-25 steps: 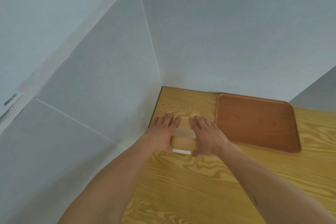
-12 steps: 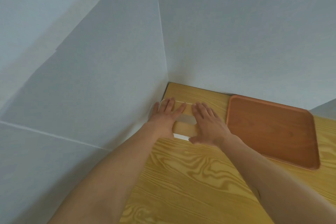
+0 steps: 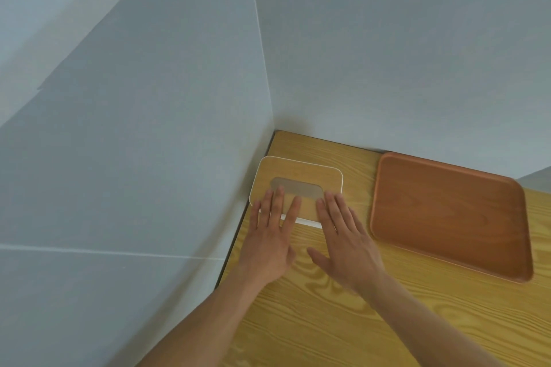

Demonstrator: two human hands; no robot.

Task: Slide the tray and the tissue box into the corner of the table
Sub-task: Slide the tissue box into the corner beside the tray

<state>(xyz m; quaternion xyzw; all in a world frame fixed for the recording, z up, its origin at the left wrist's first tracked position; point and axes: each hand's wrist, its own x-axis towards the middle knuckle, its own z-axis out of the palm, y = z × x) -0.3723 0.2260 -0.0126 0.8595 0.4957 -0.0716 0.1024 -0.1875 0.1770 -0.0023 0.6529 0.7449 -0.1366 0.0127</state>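
Observation:
The tissue box (image 3: 301,173), white with a light wooden lid and a grey slot, sits against the left wall near the table's corner. My left hand (image 3: 269,243) lies flat with spread fingers, its fingertips over the box's near edge. Beside it my right hand (image 3: 347,243) is also flat and open, its fingertips at the box's near right corner. Neither hand grips anything. The brown wooden tray (image 3: 447,214) lies empty to the right of the box, its far edge close to the back wall.
Grey partition walls (image 3: 149,158) close the table on the left and at the back. A strip of bare wooden table (image 3: 313,146) lies between the box and the back wall. A narrow gap separates box and tray.
The box has slid further toward the corner, along the left wall. Both hands have drawn back from on top of it, so only their fingertips reach its near edge.

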